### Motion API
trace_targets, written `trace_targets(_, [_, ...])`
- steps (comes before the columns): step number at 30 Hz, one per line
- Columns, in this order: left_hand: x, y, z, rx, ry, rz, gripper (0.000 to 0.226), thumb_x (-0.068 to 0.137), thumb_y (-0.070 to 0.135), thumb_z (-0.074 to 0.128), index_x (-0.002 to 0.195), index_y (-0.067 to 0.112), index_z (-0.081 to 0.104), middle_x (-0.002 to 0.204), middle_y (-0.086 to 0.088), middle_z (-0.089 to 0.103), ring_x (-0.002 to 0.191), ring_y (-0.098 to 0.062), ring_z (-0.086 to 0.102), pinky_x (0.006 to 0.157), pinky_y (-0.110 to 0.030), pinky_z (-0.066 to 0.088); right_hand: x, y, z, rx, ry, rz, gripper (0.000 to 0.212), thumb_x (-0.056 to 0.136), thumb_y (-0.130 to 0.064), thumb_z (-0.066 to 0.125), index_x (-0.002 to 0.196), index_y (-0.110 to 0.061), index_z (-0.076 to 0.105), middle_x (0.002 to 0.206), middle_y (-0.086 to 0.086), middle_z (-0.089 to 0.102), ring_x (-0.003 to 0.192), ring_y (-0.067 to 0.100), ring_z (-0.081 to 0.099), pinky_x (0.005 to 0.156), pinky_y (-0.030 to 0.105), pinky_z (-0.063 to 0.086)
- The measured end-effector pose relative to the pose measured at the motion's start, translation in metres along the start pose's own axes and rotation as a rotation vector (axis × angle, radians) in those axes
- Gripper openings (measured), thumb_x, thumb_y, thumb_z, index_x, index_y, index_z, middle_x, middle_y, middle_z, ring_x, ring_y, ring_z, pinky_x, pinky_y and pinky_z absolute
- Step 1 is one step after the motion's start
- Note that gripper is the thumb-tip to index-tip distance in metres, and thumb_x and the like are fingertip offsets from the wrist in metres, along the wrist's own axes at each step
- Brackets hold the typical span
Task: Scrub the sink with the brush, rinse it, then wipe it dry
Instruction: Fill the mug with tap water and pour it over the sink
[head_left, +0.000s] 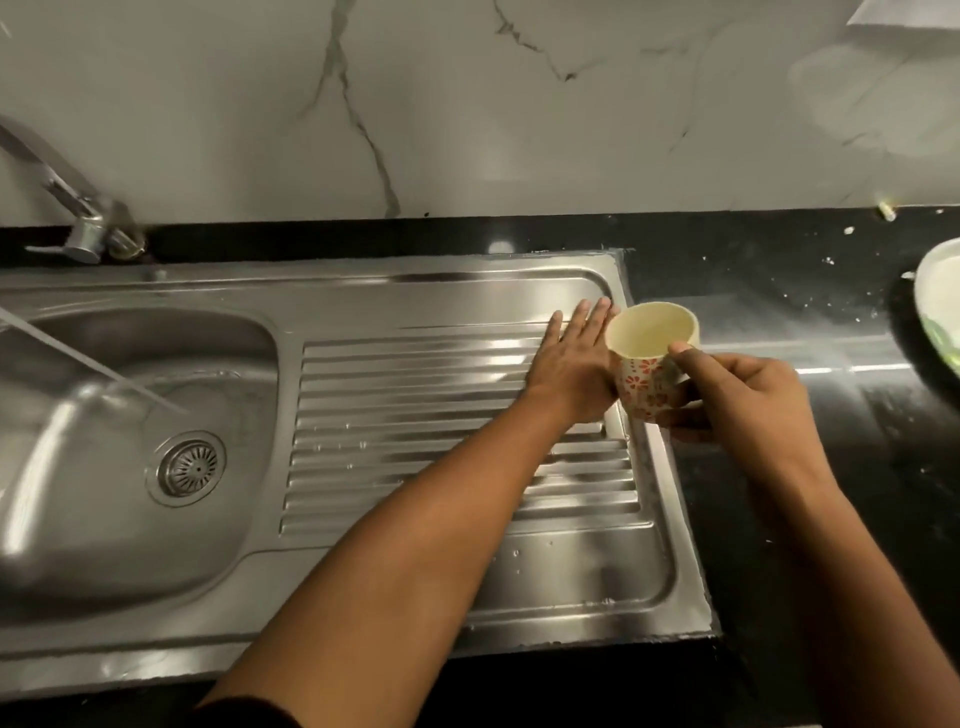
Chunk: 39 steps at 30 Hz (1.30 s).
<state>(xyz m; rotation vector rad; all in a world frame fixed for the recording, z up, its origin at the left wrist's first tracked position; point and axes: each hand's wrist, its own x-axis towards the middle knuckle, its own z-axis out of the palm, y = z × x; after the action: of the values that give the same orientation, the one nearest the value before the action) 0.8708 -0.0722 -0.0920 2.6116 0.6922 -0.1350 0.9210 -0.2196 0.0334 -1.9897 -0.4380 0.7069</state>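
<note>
Sink: a stainless-steel sink (571, 577) is set into a glossy black countertop (737, 265), with its rounded basin (72, 519) on the left and a ribbed drainboard (415, 405) on the right.
Drain: a round metal strainer (191, 467) sits in the basin floor.
Tap: a chrome tap (85, 228) stands behind the basin's far rim. A thin stream of water (104, 371) slants down into the basin.
Left hand: the left hand (576, 358) lies palm down on the far right part of the drainboard. Its fingers are straight, only slightly spread, and hold nothing.
Cup: a small cream-lined cup with a red flower pattern (649, 364) is just beside the left hand, over the sink's right edge. It is tilted, so the mouth shows.
Right hand: the right hand (737, 400) grips the cup, thumb on the near rim and fingers curled round the patterned side.
Cup contents: cannot tell.
Wall: a white marble backsplash with grey veins (519, 130) rises behind the counter.
Right edge: part of a pale round plate (935, 301) rests on the countertop, well apart from the hands.
Counter surface: white specks are scattered over the black top.
</note>
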Motion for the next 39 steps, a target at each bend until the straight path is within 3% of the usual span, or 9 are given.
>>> trace_targets(5, [0.017, -0.025, 0.014, 0.042, 0.087, -0.134, 0.065, 0.108, 0.042, 0.019, 0.166, 0.016, 0.003, 0.174, -0.006, -0.003, 0.160, -0.025, -0.008, 0.130, -0.048, -0.002, 0.025, -0.008, -0.004, -0.024, -0.004, -0.003, 0.030, 0.101, -0.033, 0.065, 0.091, -0.007, 0.076, 0.081, 0.017, 0.076, 0.068, 0.031, 0.076, 0.065, 0.038, 0.059])
trace_targets(11, [-0.039, -0.098, 0.001, 0.046, 0.236, -0.351, 0.067, 0.108, 0.048, 0.011, 0.165, 0.015, 0.003, 0.173, -0.008, 0.000, 0.160, -0.027, -0.001, 0.130, -0.048, 0.006, 0.056, -0.034, 0.007, -0.328, -0.101, -0.129, 0.029, 0.098, -0.047, 0.066, 0.091, -0.021, 0.077, 0.082, -0.001, 0.079, 0.070, 0.014, 0.078, 0.072, 0.041, 0.064])
trace_targets(18, [-0.123, -0.192, -0.019, 0.101, 0.224, -0.660, 0.071, 0.105, 0.054, 0.001, 0.164, 0.015, -0.008, 0.172, -0.009, -0.011, 0.159, -0.027, -0.009, 0.129, -0.052, -0.001, 0.073, -0.054, 0.037, -0.341, -0.207, -0.180, 0.025, 0.098, -0.045, 0.066, 0.091, -0.022, 0.074, 0.088, 0.002, 0.079, 0.072, 0.015, 0.078, 0.075, 0.041, 0.065])
trace_targets(20, [-0.118, -0.182, -0.020, 0.109, 0.251, -0.625, 0.071, 0.106, 0.055, 0.002, 0.164, 0.015, -0.008, 0.172, -0.009, -0.013, 0.159, -0.027, -0.012, 0.129, -0.052, -0.003, 0.076, -0.059, 0.049, -0.380, -0.240, -0.190, 0.027, 0.098, -0.045, 0.067, 0.089, -0.021, 0.075, 0.086, 0.002, 0.079, 0.070, 0.017, 0.078, 0.074, 0.042, 0.065])
trace_targets(22, [-0.098, -0.156, -0.022, 0.092, 0.269, -0.471, 0.069, 0.107, 0.051, 0.009, 0.165, 0.015, -0.004, 0.172, -0.008, -0.010, 0.159, -0.026, -0.010, 0.129, -0.053, 0.000, 0.080, -0.064, 0.063, -0.459, -0.275, -0.225, 0.030, 0.097, -0.046, 0.067, 0.089, -0.019, 0.076, 0.084, 0.001, 0.079, 0.068, 0.017, 0.078, 0.073, 0.042, 0.065])
trace_targets(26, [-0.052, -0.108, -0.021, 0.085, 0.167, -0.117, 0.064, 0.105, 0.043, 0.024, 0.164, 0.018, 0.016, 0.172, -0.008, 0.018, 0.160, -0.026, 0.008, 0.128, -0.055, 0.010, 0.083, -0.079, 0.095, -0.703, -0.314, -0.335, 0.034, 0.099, -0.048, 0.064, 0.090, -0.017, 0.075, 0.079, -0.001, 0.077, 0.059, 0.012, 0.075, 0.065, 0.034, 0.063])
trace_targets(31, [-0.039, -0.113, -0.016, 0.120, 0.131, -0.103, 0.055, 0.106, 0.041, 0.028, 0.154, 0.018, 0.041, 0.155, -0.007, 0.050, 0.149, -0.028, 0.034, 0.128, -0.049, 0.013, 0.091, -0.091, 0.136, -0.960, -0.295, -0.518, 0.041, 0.098, -0.051, 0.061, 0.091, -0.014, 0.077, 0.077, 0.004, 0.074, 0.065, 0.022, 0.072, 0.068, 0.042, 0.064])
trace_targets(36, [-0.077, -0.174, -0.020, 0.111, 0.247, -0.328, 0.067, 0.107, 0.047, 0.011, 0.165, 0.015, 0.004, 0.174, -0.009, 0.006, 0.160, -0.027, 0.002, 0.130, -0.049, 0.006, 0.089, -0.100, 0.176, -1.038, -0.316, -0.590, 0.042, 0.097, -0.056, 0.061, 0.090, -0.018, 0.078, 0.079, 0.004, 0.074, 0.069, 0.024, 0.071, 0.068, 0.042, 0.062])
trace_targets(39, [-0.113, -0.215, -0.023, 0.068, 0.293, -0.482, 0.069, 0.106, 0.052, 0.001, 0.165, 0.015, -0.003, 0.173, -0.008, -0.005, 0.160, -0.026, -0.007, 0.130, -0.048, 0.002, 0.083, -0.106, 0.192, -0.842, -0.445, -0.470, 0.039, 0.099, -0.052, 0.062, 0.094, -0.015, 0.074, 0.084, 0.002, 0.077, 0.068, 0.019, 0.076, 0.070, 0.039, 0.064])
